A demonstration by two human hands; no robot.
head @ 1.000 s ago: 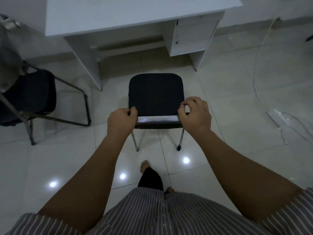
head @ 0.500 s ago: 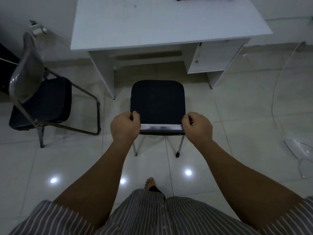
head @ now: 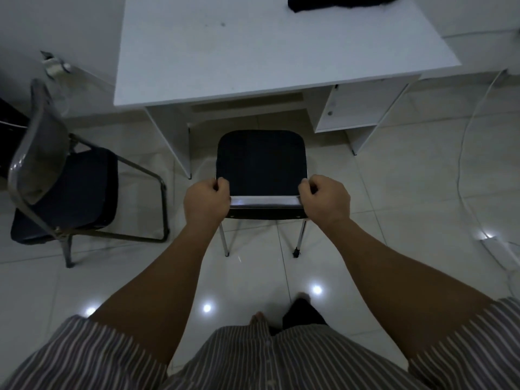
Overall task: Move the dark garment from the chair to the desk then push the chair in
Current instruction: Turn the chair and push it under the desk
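A chair [head: 260,161] with a dark seat and metal legs stands just in front of the white desk [head: 253,49], its seat front near the desk's edge. My left hand [head: 206,202] grips the left end of the chair's backrest top. My right hand [head: 325,199] grips the right end. The dark garment [head: 337,1] lies on the far right part of the desk top, partly cut off by the frame's upper edge.
A second chair [head: 70,190] with a dark seat and grey back stands to the left. The desk's drawer unit [head: 354,108] sits at the right under the top. A white cable [head: 467,153] and power strip [head: 503,251] lie on the tiled floor at right.
The chair has moved forward toward the desk with both hands on its backrest. The view has risen, so the desk top and the garment on it have come into sight.
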